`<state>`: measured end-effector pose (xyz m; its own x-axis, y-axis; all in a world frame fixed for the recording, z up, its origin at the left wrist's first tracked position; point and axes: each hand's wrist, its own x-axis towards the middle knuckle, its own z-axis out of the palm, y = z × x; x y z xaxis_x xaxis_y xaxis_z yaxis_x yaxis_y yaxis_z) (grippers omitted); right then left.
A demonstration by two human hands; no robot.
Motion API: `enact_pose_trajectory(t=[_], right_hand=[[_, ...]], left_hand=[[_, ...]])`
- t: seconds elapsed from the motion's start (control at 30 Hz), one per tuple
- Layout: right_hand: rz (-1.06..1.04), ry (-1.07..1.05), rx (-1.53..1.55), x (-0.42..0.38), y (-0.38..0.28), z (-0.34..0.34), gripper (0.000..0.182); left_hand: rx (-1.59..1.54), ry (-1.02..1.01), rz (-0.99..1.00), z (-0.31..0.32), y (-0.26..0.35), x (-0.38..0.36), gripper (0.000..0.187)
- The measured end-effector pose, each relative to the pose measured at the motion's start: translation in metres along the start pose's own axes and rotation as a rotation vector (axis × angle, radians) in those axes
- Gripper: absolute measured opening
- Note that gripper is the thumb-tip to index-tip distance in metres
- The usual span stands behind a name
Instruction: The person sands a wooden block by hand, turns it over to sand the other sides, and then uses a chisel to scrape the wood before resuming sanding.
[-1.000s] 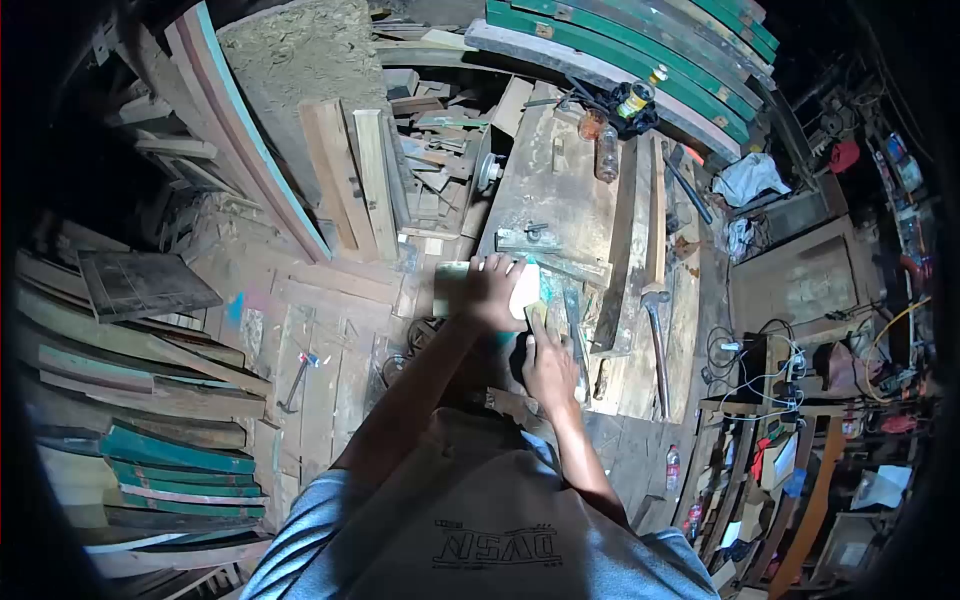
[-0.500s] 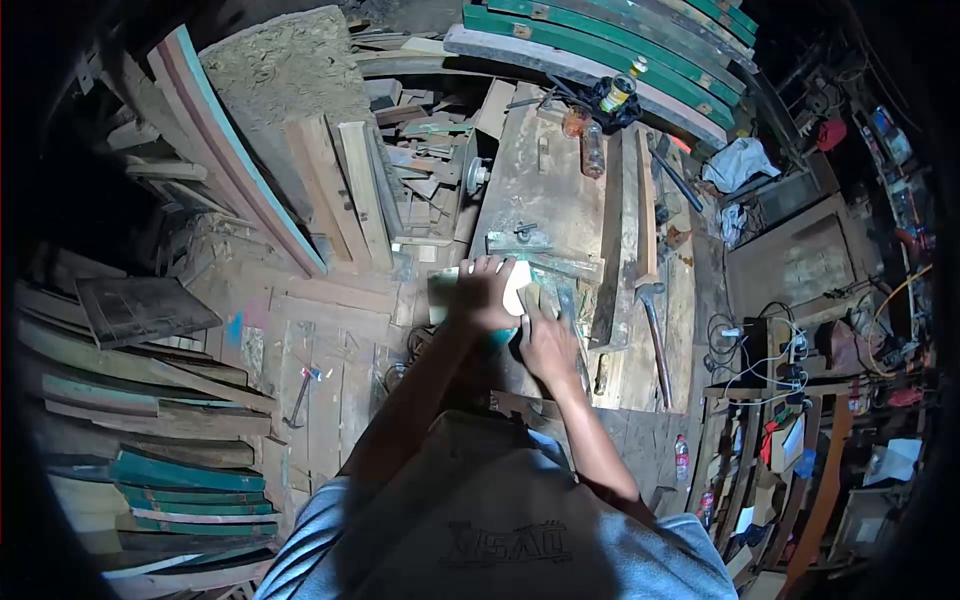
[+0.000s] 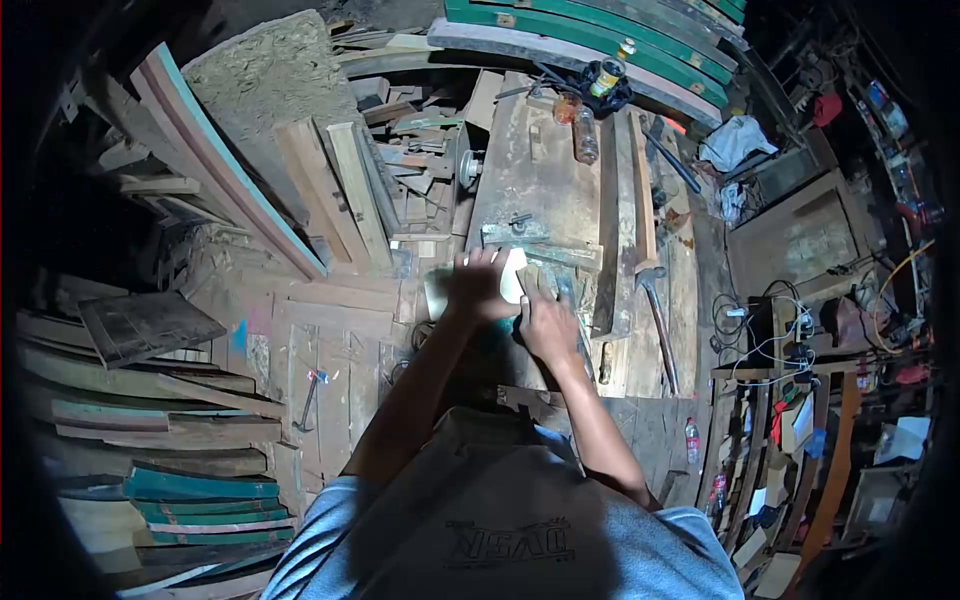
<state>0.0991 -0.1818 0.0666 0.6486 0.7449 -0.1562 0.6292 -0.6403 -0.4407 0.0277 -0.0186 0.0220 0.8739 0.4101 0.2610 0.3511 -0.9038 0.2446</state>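
The left hand (image 3: pixel 480 287) lies spread on a pale rectangular block (image 3: pixel 513 272); beside it, the half-curled right hand (image 3: pixel 549 328) holds a small flat tan piece (image 3: pixel 530 279) against the block.

It's a woodworking shop. Offcuts (image 3: pixel 415 183) lie beyond the hands (image 3: pixel 548 328), a hammer (image 3: pixel 660 328) to their right, planks (image 3: pixel 220 430) to their left.

Left hand (image 3: pixel 478 290) spreads its fingers (image 3: pixel 488 259) beside the half-curled right hand (image 3: pixel 549 328)
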Motion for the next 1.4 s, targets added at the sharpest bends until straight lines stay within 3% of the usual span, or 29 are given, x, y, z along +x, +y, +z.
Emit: enact_pose_trajectory(t=[0.1, 0.23, 0.4, 0.43, 0.47, 0.57, 0.7, 0.73, 0.83, 0.87, 0.9, 0.93, 0.97, 1.03, 1.1, 1.17, 1.3, 1.4], right_hand=[[-0.074, 0.082, -0.055, -0.025, 0.005, 0.006, 0.065], [0.043, -0.037, -0.036, -0.047, -0.011, -0.013, 0.064], [-0.015, 0.069, -0.044, 0.002, 0.0, 0.003, 0.069], [-0.029, 0.078, -0.062, 0.0, -0.002, 0.002, 0.072], [-0.044, 0.088, -0.081, -0.003, -0.003, 0.001, 0.074], [-0.09, 0.106, -0.084, -0.045, 0.003, 0.005, 0.058], [-0.057, 0.041, 0.018, -0.049, -0.001, 0.005, 0.052], [-0.068, 0.056, -0.014, -0.037, 0.001, 0.009, 0.051], [-0.117, 0.107, 0.006, -0.03, 0.002, 0.005, 0.049], [-0.127, 0.136, 0.003, -0.038, 0.003, 0.002, 0.049], [-0.139, 0.165, -0.002, -0.041, -0.002, -0.008, 0.049], [0.025, 0.066, 0.122, -0.045, -0.015, -0.028, 0.05], [0.036, 0.087, 0.127, -0.042, -0.014, -0.028, 0.051], [0.054, 0.145, 0.14, -0.034, -0.011, -0.028, 0.051], [0.012, 0.188, 0.201, -0.029, -0.007, -0.027, 0.052], [0.026, 0.199, 0.273, -0.027, -0.009, -0.031, 0.052], [-0.085, 0.329, 0.413, -0.026, 0.02, -0.014, 0.054], [0.061, 0.303, 0.542, -0.041, 0.024, -0.029, 0.054]], left_hand=[[-0.011, 0.002, 0.004, 0.0, -0.003, 0.003, 0.105], [-0.07, -0.021, 0.032, 0.005, -0.007, 0.006, 0.105], [-0.023, -0.126, -0.057, 0.005, -0.003, 0.009, 0.11], [-0.029, -0.117, -0.068, 0.015, -0.007, 0.009, 0.11], [0.051, 0.026, -0.038, 0.03, -0.008, 0.005, 0.11], [0.11, 0.137, 0.026, 0.035, -0.014, 0.0, 0.11], [0.134, -0.025, 0.008, 0.02, -0.011, 0.011, 0.111], [0.135, -0.158, -0.089, 0.015, -0.008, 0.018, 0.112], [0.095, -0.165, -0.109, 0.018, -0.015, 0.022, 0.116], [0.088, -0.157, -0.097, 0.021, -0.019, 0.021, 0.12], [0.047, -0.016, -0.055, 0.028, -0.021, 0.023, 0.12], [0.003, 0.116, -0.022, 0.036, -0.022, 0.02, 0.12], [-0.039, 0.247, 0.01, 0.043, -0.024, 0.014, 0.12], [-0.003, 0.063, -0.083, 0.032, -0.016, 0.016, 0.119], [-0.047, 0.019, -0.094, 0.022, -0.015, 0.017, 0.119], [-0.012, 0.186, 0.019, 0.041, -0.02, 0.008, 0.115], [-0.092, 0.008, -0.032, -0.01, 0.005, 0.023, 0.117], [-0.312, 0.229, 0.082, -0.03, 0.013, 0.036, 0.117]])
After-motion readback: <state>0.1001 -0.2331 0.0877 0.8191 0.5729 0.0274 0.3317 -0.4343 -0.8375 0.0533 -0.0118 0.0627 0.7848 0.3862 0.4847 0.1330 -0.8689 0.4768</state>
